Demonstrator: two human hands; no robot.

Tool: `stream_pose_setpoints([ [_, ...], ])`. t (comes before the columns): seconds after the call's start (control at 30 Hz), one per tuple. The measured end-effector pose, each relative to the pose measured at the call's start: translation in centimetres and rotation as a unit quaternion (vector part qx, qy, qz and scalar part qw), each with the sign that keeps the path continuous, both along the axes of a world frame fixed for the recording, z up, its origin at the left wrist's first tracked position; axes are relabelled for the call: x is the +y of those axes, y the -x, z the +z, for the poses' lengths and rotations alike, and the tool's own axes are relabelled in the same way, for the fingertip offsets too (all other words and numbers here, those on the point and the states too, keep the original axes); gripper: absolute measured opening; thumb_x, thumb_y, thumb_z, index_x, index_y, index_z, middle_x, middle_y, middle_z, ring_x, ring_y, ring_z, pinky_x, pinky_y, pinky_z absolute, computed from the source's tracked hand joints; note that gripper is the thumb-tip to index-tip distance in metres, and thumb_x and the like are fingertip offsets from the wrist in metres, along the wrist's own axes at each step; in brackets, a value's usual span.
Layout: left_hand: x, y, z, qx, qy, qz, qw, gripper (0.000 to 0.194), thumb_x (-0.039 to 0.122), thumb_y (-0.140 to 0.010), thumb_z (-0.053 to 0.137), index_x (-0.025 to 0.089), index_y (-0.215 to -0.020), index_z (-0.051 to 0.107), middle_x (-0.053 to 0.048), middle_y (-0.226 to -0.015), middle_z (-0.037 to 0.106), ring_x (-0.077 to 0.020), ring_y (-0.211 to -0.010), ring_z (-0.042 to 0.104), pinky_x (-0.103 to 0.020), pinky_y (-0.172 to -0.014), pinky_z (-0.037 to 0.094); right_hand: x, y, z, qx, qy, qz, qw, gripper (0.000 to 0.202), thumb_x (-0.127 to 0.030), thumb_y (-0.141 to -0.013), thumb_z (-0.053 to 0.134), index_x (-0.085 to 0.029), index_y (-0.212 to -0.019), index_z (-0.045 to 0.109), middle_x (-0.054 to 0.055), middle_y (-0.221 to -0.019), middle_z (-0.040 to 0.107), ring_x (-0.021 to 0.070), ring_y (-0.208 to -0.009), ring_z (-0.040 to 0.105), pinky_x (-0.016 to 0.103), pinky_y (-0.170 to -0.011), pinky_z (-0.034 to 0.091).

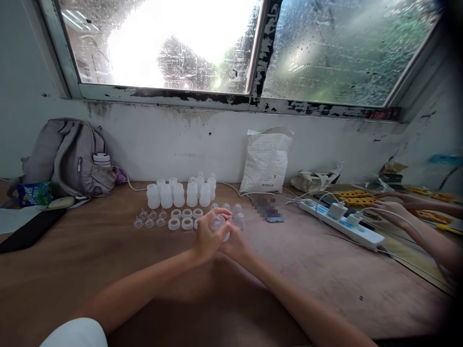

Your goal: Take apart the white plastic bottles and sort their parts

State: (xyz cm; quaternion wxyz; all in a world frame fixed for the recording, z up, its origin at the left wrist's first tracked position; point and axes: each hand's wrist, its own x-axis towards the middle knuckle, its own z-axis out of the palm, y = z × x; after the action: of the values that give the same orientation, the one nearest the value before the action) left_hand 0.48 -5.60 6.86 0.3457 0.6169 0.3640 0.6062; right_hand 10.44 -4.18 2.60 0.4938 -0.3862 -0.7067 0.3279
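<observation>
Both my hands are closed around a baby bottle (217, 222) above the table's middle. Its clear top points up between my fingers; the rest is mostly hidden. My left hand (206, 237) wraps it from the left, and my right hand (235, 242) grips it from the right. Just beyond stand several frosted bottle bodies (166, 196), some with clear tops (212, 182) on. Clear silicone nipples (149, 221) lie in two rows at the left. White collar rings (187, 223) are beside them, partly behind my left hand. Clear domed caps (238, 220) sit behind my right hand.
A grey backpack (74, 156) and a black flat object (32, 230) are at the left. A white plastic bag (267, 161) leans on the wall. A power strip (342, 224) with cables lies at the right, near another person's hand (392, 212) and yellow objects (356, 198).
</observation>
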Motion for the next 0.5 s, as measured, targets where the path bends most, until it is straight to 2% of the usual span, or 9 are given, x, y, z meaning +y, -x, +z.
stream_pose_setpoints([
  [0.07,0.2,-0.1,0.1,-0.003,0.017,0.018,1.000,0.009,0.023,-0.068,0.056,0.019,-0.076,0.057,0.000,-0.073,0.058,-0.0128,-0.067,0.054,-0.023,-0.063,0.041,0.0,0.1,-0.2,-0.001,-0.023,-0.083,0.996,0.050,-0.021,-0.055,0.066,-0.020,-0.102,0.053,0.007,-0.090,0.060,0.0260,-0.082,0.055,0.040,-0.073,0.043],
  [0.1,0.4,0.0,0.3,-0.007,0.027,0.021,0.999,0.010,0.026,-0.069,0.057,0.019,-0.076,0.056,0.000,-0.073,0.057,-0.0129,-0.067,0.054,-0.023,-0.063,0.042,-0.1,0.2,-0.2,0.006,-0.020,-0.095,0.995,0.053,-0.022,-0.055,0.067,-0.021,-0.105,0.052,0.007,-0.092,0.060,0.0266,-0.083,0.055,0.041,-0.074,0.043],
  [0.17,0.7,0.4,0.9,-0.010,0.044,0.004,0.999,0.014,0.029,-0.068,0.059,0.019,-0.076,0.055,0.000,-0.073,0.056,-0.0130,-0.067,0.053,-0.023,-0.062,0.042,-0.4,0.4,0.3,0.030,0.028,-0.044,0.998,0.052,-0.025,-0.056,0.068,-0.020,-0.105,0.052,0.007,-0.091,0.060,0.0255,-0.083,0.055,0.039,-0.074,0.043],
  [0.23,1.1,1.1,1.9,-0.008,0.069,-0.058,0.996,0.018,0.031,-0.065,0.062,0.018,-0.076,0.055,-0.001,-0.072,0.055,-0.0126,-0.066,0.053,-0.022,-0.060,0.042,-1.0,0.5,1.2,0.063,0.126,0.063,0.988,0.044,-0.029,-0.058,0.068,-0.018,-0.098,0.055,0.005,-0.087,0.061,0.0227,-0.081,0.056,0.035,-0.071,0.045],
  [0.3,1.4,2.0,2.9,-0.017,0.117,-0.155,0.981,0.023,0.031,-0.063,0.064,0.018,-0.080,0.055,-0.001,-0.070,0.055,-0.0124,-0.063,0.053,-0.022,-0.056,0.042,-1.7,0.4,2.4,0.116,0.235,0.173,0.949,0.038,-0.039,-0.064,0.063,-0.016,-0.093,0.056,0.005,-0.084,0.061,0.0212,-0.081,0.056,0.033,-0.070,0.045],
  [0.37,1.7,2.8,3.7,-0.053,0.169,-0.246,0.953,0.027,0.032,-0.064,0.063,0.017,-0.085,0.054,-0.001,-0.066,0.055,-0.0122,-0.059,0.054,-0.022,-0.053,0.042,-2.3,0.4,3.4,0.173,0.330,0.271,0.887,0.048,-0.055,-0.070,0.050,-0.014,-0.094,0.055,0.009,-0.086,0.061,0.0228,-0.084,0.057,0.035,-0.070,0.045],
  [0.43,1.9,3.3,4.1,-0.102,0.195,-0.295,0.930,0.029,0.031,-0.066,0.062,0.018,-0.089,0.051,0.000,-0.062,0.054,-0.0118,-0.056,0.053,-0.023,-0.052,0.043,-2.8,0.4,4.0,0.204,0.411,0.344,0.819,0.066,-0.068,-0.071,0.033,-0.012,-0.099,0.052,0.013,-0.088,0.060,0.0255,-0.082,0.059,0.038,-0.066,0.046],
  [0.5,1.8,3.5,4.3,-0.133,0.189,-0.306,0.923,0.027,0.030,-0.067,0.061,0.018,-0.088,0.050,0.001,-0.060,0.054,-0.0111,-0.055,0.053,-0.023,-0.052,0.044,-3.0,0.4,4.0,0.208,0.475,0.378,0.767,0.077,-0.075,-0.068,0.022,-0.011,-0.101,0.051,0.014,-0.086,0.061,0.0258,-0.074,0.061,0.038,-0.059,0.047],
])
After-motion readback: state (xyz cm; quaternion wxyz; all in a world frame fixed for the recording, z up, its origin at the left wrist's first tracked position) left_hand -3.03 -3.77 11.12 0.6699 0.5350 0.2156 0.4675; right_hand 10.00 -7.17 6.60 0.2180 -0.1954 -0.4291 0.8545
